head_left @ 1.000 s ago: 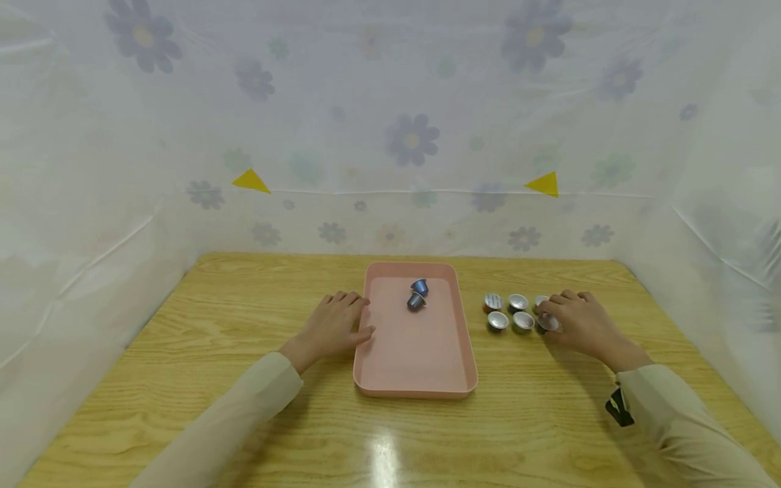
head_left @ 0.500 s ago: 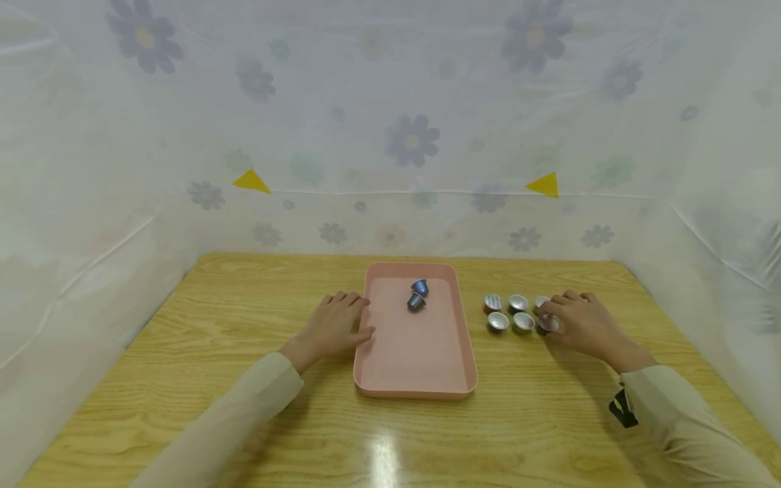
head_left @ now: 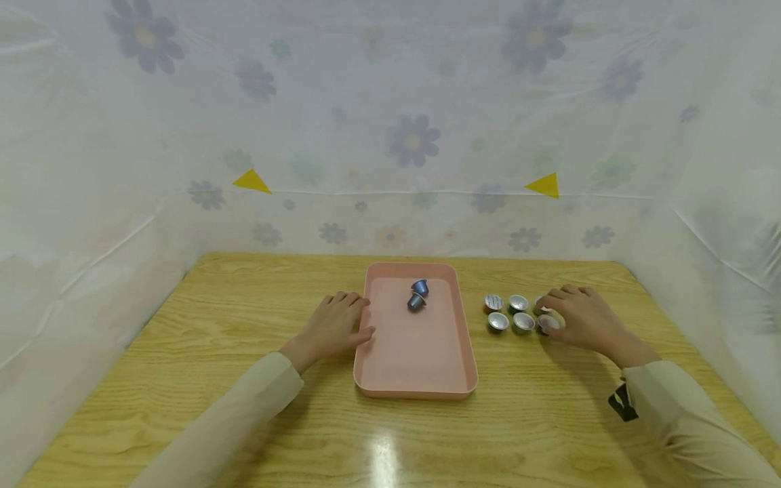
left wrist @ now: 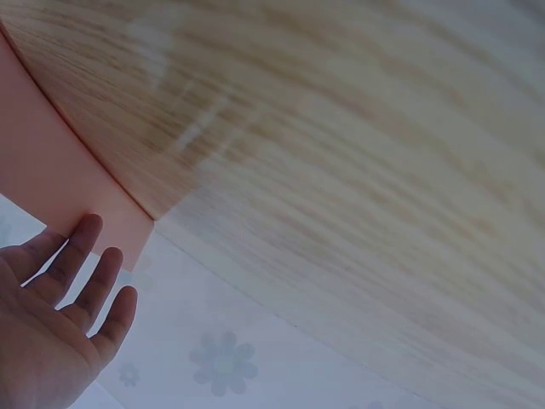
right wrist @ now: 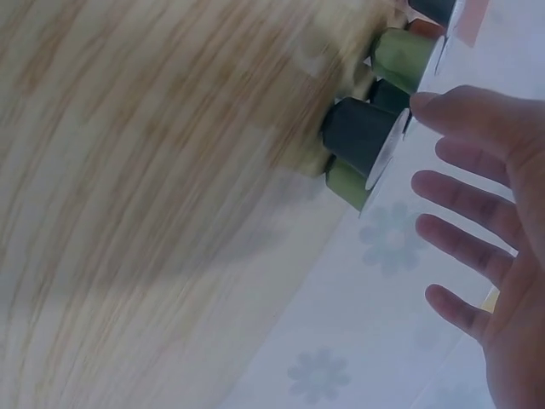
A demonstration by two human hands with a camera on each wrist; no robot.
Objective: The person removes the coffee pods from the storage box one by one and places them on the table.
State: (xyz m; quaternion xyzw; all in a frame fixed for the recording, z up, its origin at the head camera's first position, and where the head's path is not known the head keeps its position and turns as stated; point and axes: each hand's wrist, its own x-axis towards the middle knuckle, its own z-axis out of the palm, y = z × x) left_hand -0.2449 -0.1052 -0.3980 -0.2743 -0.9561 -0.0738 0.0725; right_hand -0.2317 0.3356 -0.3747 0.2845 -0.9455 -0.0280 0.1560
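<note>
My left hand (head_left: 332,324) rests at the left side of a pink tray (head_left: 415,366), its thumb over the rim. In the left wrist view its relaxed fingers lie against the tray's outer wall (left wrist: 64,162). Two coffee capsules lie in the tray, a blue one (head_left: 420,287) and a dark grey one (head_left: 415,302). My right hand (head_left: 582,320) hovers with parted fingers at the right end of two rows of capsules. Its thumb tip reaches the rim of a dark capsule (right wrist: 353,135) standing foil side up. The fingers partly cover the rear right capsule (head_left: 539,304).
Left of my right hand stand several more capsules, among them a silver-topped one (head_left: 497,322) and one with a printed lid (head_left: 493,303). The wooden table (head_left: 256,407) is bounded by a floral curtain (head_left: 342,135) with two yellow triangles. A black tag hangs at my right cuff.
My right hand has risen slightly and its fingers have spread a little over the rightmost capsules. The left hand, the tray and the capsules have stayed in place.
</note>
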